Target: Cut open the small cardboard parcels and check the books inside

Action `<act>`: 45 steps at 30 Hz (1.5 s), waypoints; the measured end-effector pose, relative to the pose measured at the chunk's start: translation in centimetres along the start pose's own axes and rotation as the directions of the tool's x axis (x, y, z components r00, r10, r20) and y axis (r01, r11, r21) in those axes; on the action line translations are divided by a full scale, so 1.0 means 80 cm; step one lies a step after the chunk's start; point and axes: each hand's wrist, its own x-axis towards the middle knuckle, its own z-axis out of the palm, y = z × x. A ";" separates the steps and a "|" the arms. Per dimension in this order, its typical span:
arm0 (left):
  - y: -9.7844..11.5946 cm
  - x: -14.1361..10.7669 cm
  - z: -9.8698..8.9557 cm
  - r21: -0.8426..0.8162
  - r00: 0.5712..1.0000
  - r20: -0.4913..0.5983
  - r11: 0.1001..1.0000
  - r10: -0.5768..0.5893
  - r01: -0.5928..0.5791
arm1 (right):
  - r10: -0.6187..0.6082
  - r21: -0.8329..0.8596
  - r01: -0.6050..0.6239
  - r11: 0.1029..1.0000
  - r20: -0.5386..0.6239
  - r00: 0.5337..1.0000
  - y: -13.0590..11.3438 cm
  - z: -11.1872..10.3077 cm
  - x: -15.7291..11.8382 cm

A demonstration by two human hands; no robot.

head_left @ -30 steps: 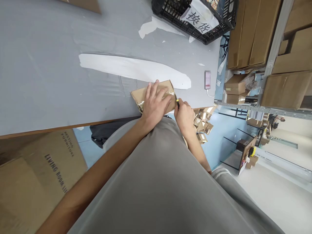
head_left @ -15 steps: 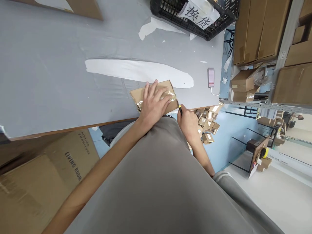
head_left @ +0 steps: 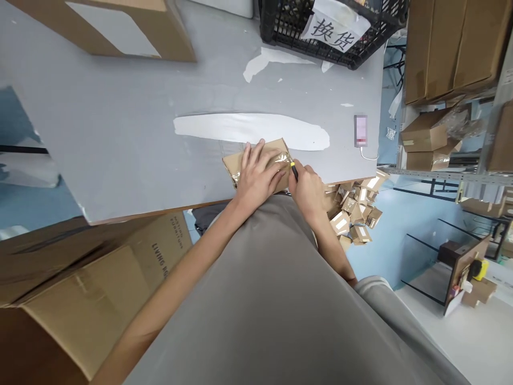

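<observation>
A small cardboard box (head_left: 276,146) with shiny clear tape lies at the table's near edge. My left hand (head_left: 258,174) rests flat on top of it, fingers spread, pressing on the taped face. My right hand (head_left: 308,187) is closed around a small tool (head_left: 294,170) with a black and yellow handle. The tool's thin tip touches the box's right edge, by the tape. Just beyond the box lies a long white strip (head_left: 252,126) on the grey table surface.
A black crate (head_left: 312,48) with a paper label stands at the far side, a large carton (head_left: 144,32) at the far left. A phone (head_left: 360,131) with a cable lies at right. Small boxes (head_left: 355,211) are heaped beyond the table edge; an open carton (head_left: 96,289) is at lower left.
The view has shifted left, showing more of the far-left carton. The tool in my right hand has moved a little along the box's right edge, away from my body. My left hand stays on the box.
</observation>
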 end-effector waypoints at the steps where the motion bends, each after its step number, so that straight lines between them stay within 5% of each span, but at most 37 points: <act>1: 0.000 0.000 0.000 -0.001 1.000 -0.001 1.000 -0.002 0.002 | 0.014 -0.004 -0.014 1.000 0.003 1.000 0.001 0.001 -0.002; 12: -0.003 -0.003 -0.001 0.028 1.000 -0.007 1.000 -0.008 0.008 | 0.060 -0.017 -0.058 0.998 0.153 0.986 0.030 0.003 -0.033; 16: -0.007 -0.004 -0.008 0.051 1.000 -0.019 0.999 -0.012 0.013 | -0.006 0.148 0.003 0.989 0.022 1.000 0.056 0.003 -0.034; 21: -0.028 -0.035 -0.036 0.116 0.996 -0.075 0.992 -0.044 0.053 | 0.049 0.351 0.012 0.936 -0.165 0.985 0.096 0.039 0.042; 27: -0.069 -0.116 -0.096 0.233 0.987 -0.138 0.965 -0.087 0.117 | -0.004 0.612 -0.013 0.791 0.026 1.000 0.090 0.119 0.159; 32: -0.056 -0.164 -0.116 0.275 0.949 -0.257 0.928 -0.181 0.251 | -0.144 0.667 0.024 0.744 0.126 0.982 0.056 0.155 0.174; 40: 0.001 -0.160 -0.096 0.059 0.846 -0.418 0.919 -0.332 0.390 | -0.159 0.488 0.155 0.859 -0.033 0.987 0.044 0.124 0.124; 45: -0.021 -0.135 -0.073 -0.171 0.819 -0.359 0.894 -0.447 0.414 | -0.085 0.365 0.139 0.921 -0.160 0.983 0.068 0.084 0.103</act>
